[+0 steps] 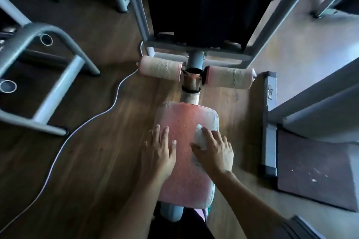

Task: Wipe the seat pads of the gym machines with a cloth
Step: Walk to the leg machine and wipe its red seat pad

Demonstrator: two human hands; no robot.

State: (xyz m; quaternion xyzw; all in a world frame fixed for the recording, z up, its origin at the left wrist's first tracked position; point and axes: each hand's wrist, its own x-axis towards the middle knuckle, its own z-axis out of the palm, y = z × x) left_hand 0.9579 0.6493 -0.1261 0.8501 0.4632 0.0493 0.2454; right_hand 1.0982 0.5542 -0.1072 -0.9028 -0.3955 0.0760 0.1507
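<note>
- On the pink pad (186, 118), near its middle, the right hand (215, 151) is gripping a bunched white cloth (200, 137), fingers curled over it and thumb tucked against its near side, pressing it down onto the right half of the surface.
- Beside it, the left hand (158, 153) is lying flat along the pad's left edge, fingers straight and slightly spread, holding nothing; it is probably bracing the body and steadying the seat while the other hand is rubbing.
- Fine droplets (182, 132) are showing across the pad between the two hands, so the surface is looking damp and the wiping seems to be under way rather than finished.
- The cloth is being held as a wad, not spread out, which is likely giving firmer pressure over a small patch at a time.
- Beyond the pad, two pink rollers (161, 68) are sitting on either side of the grey frame (196, 48), well apart from both hands.
- A pale cable (108, 108) is trailing over the wooden floor (87, 161) to the left, clear of the seat.
- Judging from this, the far end and near end of the pad are waiting for the cloth.
</note>
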